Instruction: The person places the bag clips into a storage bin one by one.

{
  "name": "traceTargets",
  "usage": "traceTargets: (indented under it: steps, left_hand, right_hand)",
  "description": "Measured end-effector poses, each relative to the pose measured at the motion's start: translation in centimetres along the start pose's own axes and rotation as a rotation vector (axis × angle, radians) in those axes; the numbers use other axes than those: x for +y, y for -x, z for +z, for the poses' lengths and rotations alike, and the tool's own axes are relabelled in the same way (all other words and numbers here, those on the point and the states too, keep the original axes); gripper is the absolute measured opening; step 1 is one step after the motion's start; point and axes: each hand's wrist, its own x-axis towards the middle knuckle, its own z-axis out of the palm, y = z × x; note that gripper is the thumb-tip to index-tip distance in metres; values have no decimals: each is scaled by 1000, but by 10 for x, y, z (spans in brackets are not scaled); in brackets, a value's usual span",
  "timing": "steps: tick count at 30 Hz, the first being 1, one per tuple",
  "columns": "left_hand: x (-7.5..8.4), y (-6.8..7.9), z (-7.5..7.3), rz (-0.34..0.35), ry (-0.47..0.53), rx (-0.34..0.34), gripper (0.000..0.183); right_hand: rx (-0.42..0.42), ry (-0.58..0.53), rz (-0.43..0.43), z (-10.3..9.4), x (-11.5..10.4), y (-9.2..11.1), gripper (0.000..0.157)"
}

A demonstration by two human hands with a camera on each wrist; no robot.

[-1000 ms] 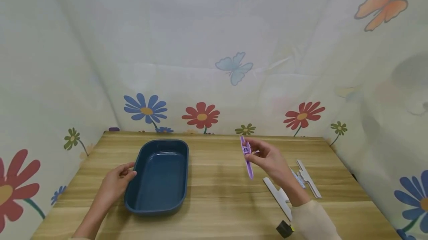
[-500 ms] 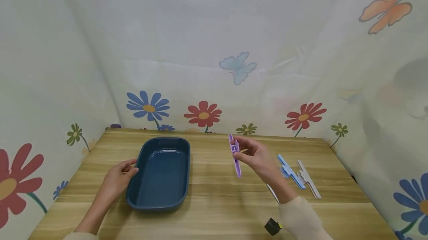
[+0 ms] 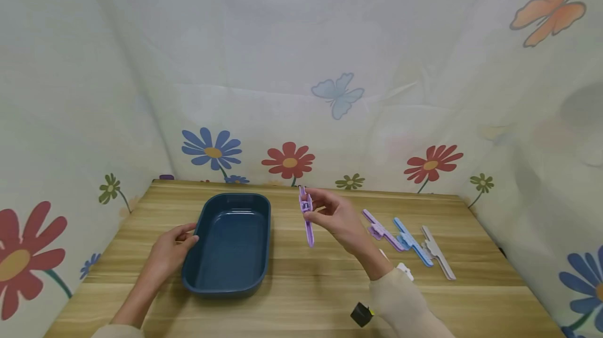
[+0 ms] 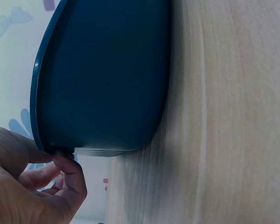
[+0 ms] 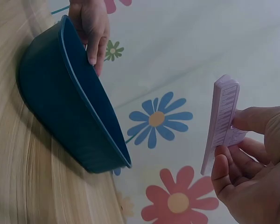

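L slv (image 3: 118, 331) & R slv (image 3: 404, 304) both lt. cream.

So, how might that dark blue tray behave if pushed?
The dark blue tray probably slides rather than tips, sitting low and broad. Its glossy finish may be slippery. It looks unbent where the left hand grips it, suggesting stiffness.

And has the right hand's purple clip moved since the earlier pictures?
Yes, leftward in the head view: the held purple clip was below the middle green flower, now left of it, nearer the tray.
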Motion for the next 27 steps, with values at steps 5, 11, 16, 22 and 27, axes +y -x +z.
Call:
traceTargets:
  steps: [5,11,16,22,27]
  left_hand:
    - [-1,1,0,4,-5,2,44]
    - [0,1,1,9,-2,13,43]
    - [0,0,1,12,1,18,41]
    - [-1,0,1,11,5,28,41]
    - [0,1,1,14,15,34,40]
  right_hand:
    - [-35,-11,-29,16,0,-8,47]
    - [-59,-26,-41,39,-6,-19,48]
    - [-75,-30,-75,57,-7,-28,47]
    - [-94,-36,-94,76,-11,-37,48]
    - [-110,-31,-92,90,-14,-43,49]
